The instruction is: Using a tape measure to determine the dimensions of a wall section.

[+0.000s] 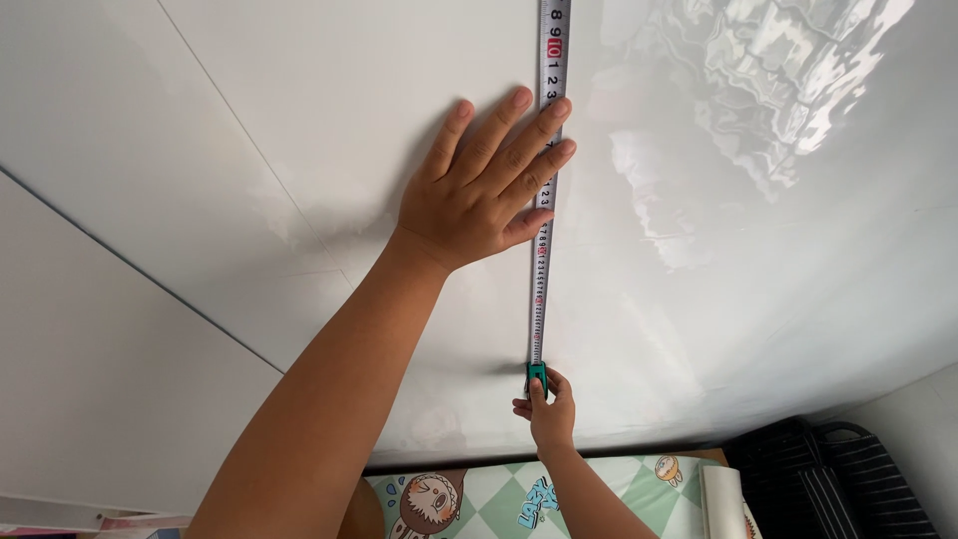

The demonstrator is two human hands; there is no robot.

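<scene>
Left hand [479, 190] lies flat, fingers spread, pressing the steel measuring tape [545, 180] against the glossy white panel [299, 100]. Right hand [547, 409], at 6 o'clock, pinches the tape's green case [537, 376]. Tape blade runs straight toward 12 o'clock. Black basket [828, 479] at 4 o'clock.

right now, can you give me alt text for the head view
A left hand presses flat on a glossy white wall, its fingers pinning a tape measure that runs straight down to a green case held by the right hand. Below sit a checked cartoon-print cloth and a black basket.
</scene>
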